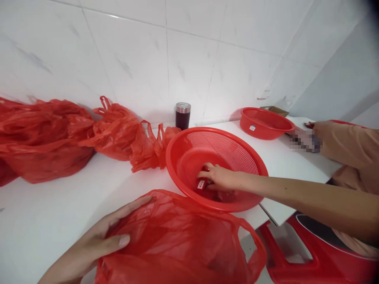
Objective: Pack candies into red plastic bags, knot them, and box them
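My left hand (109, 232) grips the near left side of a red plastic bag (177, 240), thumb on the outside and fingers stretched along its upper edge. The bag spreads across the front of the table, one loop handle standing out at its right. My right hand (220, 177) reaches into a red perforated basin (217, 132), its fingers curled round a small red packet (201, 184) with a white label. Other small dark red pieces lie below that hand, partly hidden by it. The basin stands just behind the bag.
Several filled red bags (53, 138) line the back left of the white table (124, 185). A dark tumbler (182, 116) stands by the wall. Another red basin (266, 124) is at the back right, near a co-worker's sleeve (349, 146). A red stool (296, 268) sits low right.
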Motion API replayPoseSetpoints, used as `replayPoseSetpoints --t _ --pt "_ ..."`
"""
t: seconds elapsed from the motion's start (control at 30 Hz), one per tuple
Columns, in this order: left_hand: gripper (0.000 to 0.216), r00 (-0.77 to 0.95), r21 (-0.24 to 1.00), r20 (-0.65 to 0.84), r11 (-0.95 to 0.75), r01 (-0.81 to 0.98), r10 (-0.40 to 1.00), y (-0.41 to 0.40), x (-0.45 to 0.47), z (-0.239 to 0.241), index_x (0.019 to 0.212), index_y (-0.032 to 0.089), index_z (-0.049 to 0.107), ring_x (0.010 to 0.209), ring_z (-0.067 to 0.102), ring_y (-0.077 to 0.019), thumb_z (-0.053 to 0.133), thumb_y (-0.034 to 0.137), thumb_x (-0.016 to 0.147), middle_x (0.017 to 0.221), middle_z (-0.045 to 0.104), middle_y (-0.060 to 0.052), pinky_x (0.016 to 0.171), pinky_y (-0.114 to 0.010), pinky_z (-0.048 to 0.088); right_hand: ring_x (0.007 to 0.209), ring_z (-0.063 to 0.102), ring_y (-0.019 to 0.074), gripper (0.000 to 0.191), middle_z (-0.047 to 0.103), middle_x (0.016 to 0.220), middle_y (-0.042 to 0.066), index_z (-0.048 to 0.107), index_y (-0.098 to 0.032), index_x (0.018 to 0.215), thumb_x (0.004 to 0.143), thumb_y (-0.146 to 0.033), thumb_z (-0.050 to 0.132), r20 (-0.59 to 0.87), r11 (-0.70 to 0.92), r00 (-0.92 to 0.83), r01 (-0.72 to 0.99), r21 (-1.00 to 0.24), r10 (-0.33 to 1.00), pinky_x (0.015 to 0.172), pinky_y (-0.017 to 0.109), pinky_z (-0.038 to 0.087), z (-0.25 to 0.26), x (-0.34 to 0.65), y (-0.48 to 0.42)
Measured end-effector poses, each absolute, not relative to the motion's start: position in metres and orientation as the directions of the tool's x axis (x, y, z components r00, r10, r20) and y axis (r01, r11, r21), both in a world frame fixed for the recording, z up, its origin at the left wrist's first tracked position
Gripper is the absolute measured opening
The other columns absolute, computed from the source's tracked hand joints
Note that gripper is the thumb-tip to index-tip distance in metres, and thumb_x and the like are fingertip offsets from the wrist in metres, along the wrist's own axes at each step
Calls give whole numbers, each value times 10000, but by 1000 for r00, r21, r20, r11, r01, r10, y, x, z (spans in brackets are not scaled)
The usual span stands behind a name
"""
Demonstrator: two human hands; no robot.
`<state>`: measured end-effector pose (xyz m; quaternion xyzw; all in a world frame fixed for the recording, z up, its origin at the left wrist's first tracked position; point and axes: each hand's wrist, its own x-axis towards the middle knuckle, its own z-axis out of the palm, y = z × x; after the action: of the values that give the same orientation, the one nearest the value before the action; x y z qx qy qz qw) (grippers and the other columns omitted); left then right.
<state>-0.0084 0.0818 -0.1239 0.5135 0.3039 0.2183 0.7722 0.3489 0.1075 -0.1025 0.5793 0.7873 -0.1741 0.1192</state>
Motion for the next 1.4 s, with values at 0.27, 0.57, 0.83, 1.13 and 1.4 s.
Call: replayPoseSetpoints --t 0.27,0.57,0.83,1.13,1.4 --pt "669 728 909 -243 412 -59 641 80 -9 -120 1452 281 403 1281 501 -346 650 360 835 1462 493 -56 1051 -495 420 871 587 202 220 610 986 81 705 -243 1011 820 -217 600 -335 224 -280 955 -195 900 753 279 458 -108 366 133" --pt "626 633 919 -230 380 -109 739 74 -1 -115 1431 304 439 1302 471 -327 606 308 828 1493 450 -5 1021 -453 443 648 629 178 298 661 787 86 606 -101 1089 809 -158 523 -312 -161 63 940 -300 948 579 280 519 -71 431 168" --pt "713 745 929 -116 337 -151 656 80 -5 -124 1499 337 301 1379 355 -340 617 260 864 1572 304 -23 1060 -439 427 710 648 139 406 662 899 26 569 -229 1175 819 -409 650 -337 -31 -575 475 -879 746 554 228 530 -19 298 89" --pt "742 722 964 -117 251 -81 682 82 -12 -125 1507 366 259 1400 340 -322 624 235 874 1611 205 -18 1085 -405 416 948 637 194 401 657 1116 3 512 -366 1300 915 -476 491 -123 281 -498 657 -700 858 811 342 520 -23 274 68" --pt "763 730 977 -161 213 22 664 83 -15 -124 1497 424 246 1406 325 -324 639 289 858 1591 264 58 1115 -416 376 608 606 179 722 617 988 99 615 -223 1227 567 -443 807 -472 86 -152 984 -158 869 546 313 472 -80 395 112"
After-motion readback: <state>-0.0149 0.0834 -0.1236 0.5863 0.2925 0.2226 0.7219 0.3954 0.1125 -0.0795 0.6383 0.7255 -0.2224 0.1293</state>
